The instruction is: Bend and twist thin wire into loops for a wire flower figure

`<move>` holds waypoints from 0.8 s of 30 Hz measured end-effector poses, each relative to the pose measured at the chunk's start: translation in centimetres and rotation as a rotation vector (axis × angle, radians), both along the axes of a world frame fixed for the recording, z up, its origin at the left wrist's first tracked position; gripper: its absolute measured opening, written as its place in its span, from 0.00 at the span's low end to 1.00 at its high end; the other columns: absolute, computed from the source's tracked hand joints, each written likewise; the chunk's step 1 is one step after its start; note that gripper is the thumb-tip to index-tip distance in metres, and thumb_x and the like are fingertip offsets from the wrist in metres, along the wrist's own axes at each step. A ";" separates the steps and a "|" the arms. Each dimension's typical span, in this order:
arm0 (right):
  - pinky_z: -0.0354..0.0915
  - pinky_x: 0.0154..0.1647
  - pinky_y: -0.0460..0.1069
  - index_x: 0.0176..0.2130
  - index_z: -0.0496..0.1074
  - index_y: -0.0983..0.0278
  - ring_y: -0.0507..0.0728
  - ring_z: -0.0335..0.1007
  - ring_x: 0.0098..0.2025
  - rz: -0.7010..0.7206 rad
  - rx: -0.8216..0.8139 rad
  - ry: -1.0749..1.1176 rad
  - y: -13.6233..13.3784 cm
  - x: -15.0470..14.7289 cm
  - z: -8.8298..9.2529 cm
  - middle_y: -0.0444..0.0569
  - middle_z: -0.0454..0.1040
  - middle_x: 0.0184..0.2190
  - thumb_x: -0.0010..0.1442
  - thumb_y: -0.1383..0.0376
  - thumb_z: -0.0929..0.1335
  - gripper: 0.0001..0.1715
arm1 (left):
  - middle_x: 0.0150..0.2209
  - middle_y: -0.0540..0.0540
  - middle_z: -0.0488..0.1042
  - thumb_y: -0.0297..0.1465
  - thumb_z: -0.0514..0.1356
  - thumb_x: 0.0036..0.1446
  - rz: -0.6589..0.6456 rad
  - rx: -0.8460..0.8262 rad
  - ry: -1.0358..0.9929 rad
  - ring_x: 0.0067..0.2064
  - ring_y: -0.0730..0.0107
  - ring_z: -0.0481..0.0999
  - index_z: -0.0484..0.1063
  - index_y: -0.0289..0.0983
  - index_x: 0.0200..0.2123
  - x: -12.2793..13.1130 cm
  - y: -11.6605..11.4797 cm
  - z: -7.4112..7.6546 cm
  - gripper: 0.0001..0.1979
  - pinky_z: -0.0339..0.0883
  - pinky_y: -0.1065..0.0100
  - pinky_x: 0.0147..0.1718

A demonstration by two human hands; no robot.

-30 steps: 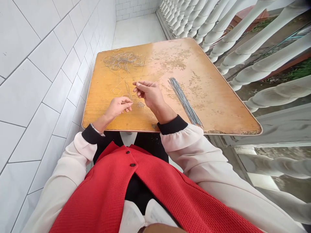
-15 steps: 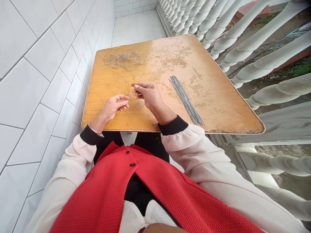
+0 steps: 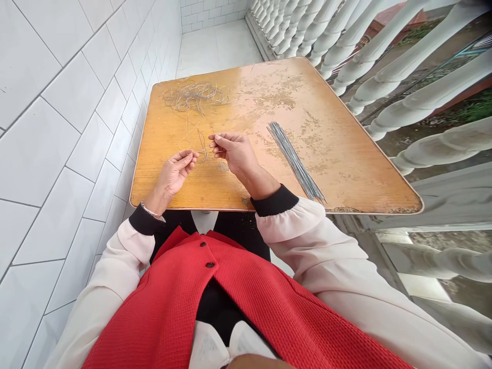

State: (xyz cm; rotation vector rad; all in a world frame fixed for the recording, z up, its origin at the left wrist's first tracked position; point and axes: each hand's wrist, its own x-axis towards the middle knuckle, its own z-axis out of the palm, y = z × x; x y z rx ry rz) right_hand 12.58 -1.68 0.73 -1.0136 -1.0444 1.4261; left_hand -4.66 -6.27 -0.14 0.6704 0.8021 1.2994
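Note:
My left hand (image 3: 177, 173) is at the left of the table, thumb and fingertips pinched on the end of a thin strand. To its right, also above the tabletop, my right hand (image 3: 236, 152) has thumb and forefinger pressed together; anything between them is too fine to make out. Several short bent wire-like strands (image 3: 203, 148) lie between the two hands. Just below the right fingertips is a small heap of tiny pale pieces (image 3: 223, 166). A thin curled strand (image 3: 185, 142) lies beyond the left fingertips.
The worn wooden table (image 3: 253, 189) has a loose tangle of thin strands (image 3: 196, 97) at its far left. A bundle of straight grey wires (image 3: 295, 161) lies to the right. A white tiled wall (image 3: 77, 133) runs along the left, a white balustrade (image 3: 369, 77) along the right.
My left hand has drawn back slightly to the left, away from the bent strands. My right hand has barely moved and stays pinched.

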 end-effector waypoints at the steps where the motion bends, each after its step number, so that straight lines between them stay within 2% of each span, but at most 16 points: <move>1: 0.65 0.25 0.39 0.31 0.77 0.66 0.45 0.66 0.22 0.000 -0.001 -0.002 0.0 0.0 0.0 0.43 0.73 0.23 0.64 0.70 0.72 0.08 | 0.32 0.50 0.81 0.17 0.59 0.62 0.015 0.000 -0.023 0.31 0.86 0.77 0.78 0.33 0.32 0.1 0.0 -0.1 0.11 0.70 0.81 0.35; 4: 0.66 0.26 0.40 0.32 0.77 0.66 0.45 0.67 0.23 -0.006 -0.016 -0.008 0.0 0.0 0.0 0.43 0.74 0.24 0.64 0.70 0.72 0.07 | 0.31 0.50 0.80 0.19 0.57 0.65 0.056 0.003 -0.044 0.30 0.86 0.77 0.78 0.33 0.33 0.5 0.0 -0.1 0.11 0.69 0.81 0.34; 11: 0.67 0.29 0.40 0.37 0.78 0.65 0.46 0.70 0.27 -0.025 -0.046 0.023 -0.1 0.1 0.0 0.45 0.77 0.28 0.66 0.72 0.68 0.08 | 0.34 0.51 0.81 0.22 0.61 0.64 0.138 -0.010 0.089 0.31 0.85 0.75 0.77 0.35 0.31 1.0 -0.2 0.1 0.09 0.65 0.79 0.32; 21: 0.67 0.29 0.40 0.39 0.77 0.65 0.46 0.71 0.27 -0.037 -0.044 0.041 -0.1 0.0 0.0 0.45 0.78 0.30 0.69 0.70 0.66 0.09 | 0.36 0.51 0.81 0.26 0.64 0.62 0.151 -0.004 0.115 0.32 0.86 0.76 0.77 0.35 0.33 0.7 -0.3 -0.5 0.04 0.66 0.79 0.33; 24: 0.67 0.29 0.40 0.40 0.77 0.63 0.46 0.72 0.28 -0.069 -0.023 0.017 0.0 0.1 -0.1 0.44 0.77 0.30 0.68 0.68 0.68 0.06 | 0.35 0.52 0.81 0.25 0.63 0.63 0.152 -0.010 0.103 0.31 0.86 0.76 0.77 0.36 0.34 0.8 -0.4 -0.6 0.05 0.66 0.79 0.32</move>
